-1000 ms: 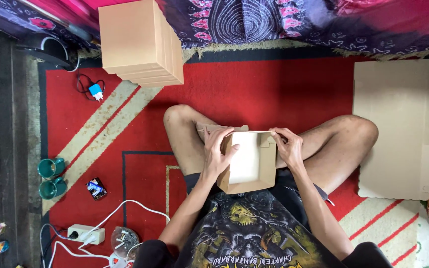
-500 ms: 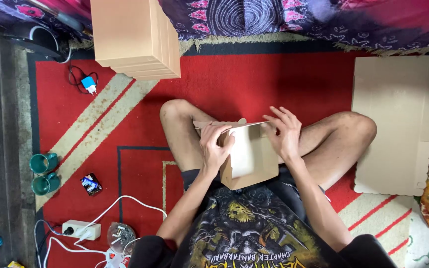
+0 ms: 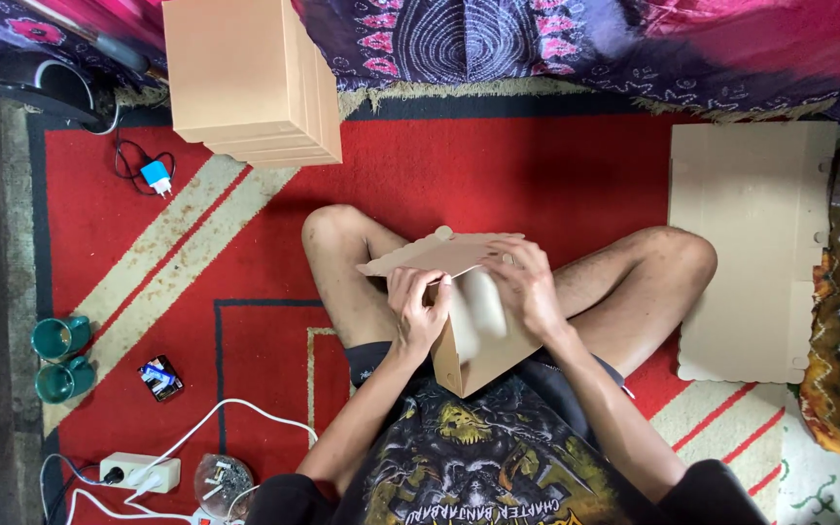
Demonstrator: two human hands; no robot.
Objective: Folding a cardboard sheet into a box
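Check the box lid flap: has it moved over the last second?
Yes. The lid flap has folded down over the cardboard box, which was open earlier, judged against the knees. Both hands, left hand and right hand, press it.

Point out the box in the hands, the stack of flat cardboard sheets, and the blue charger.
box point(image 3: 483, 355), head view, on its brown side wall.
flat sheets point(image 3: 746, 243), head view, on the top sheet's middle.
blue charger point(image 3: 156, 176), head view, on the plug body.

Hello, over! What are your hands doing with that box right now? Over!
Left hand and right hand both grip the cardboard box in the lap, lid flap coming down. Flat cardboard sheets lie to the right; nothing blocks the hands.
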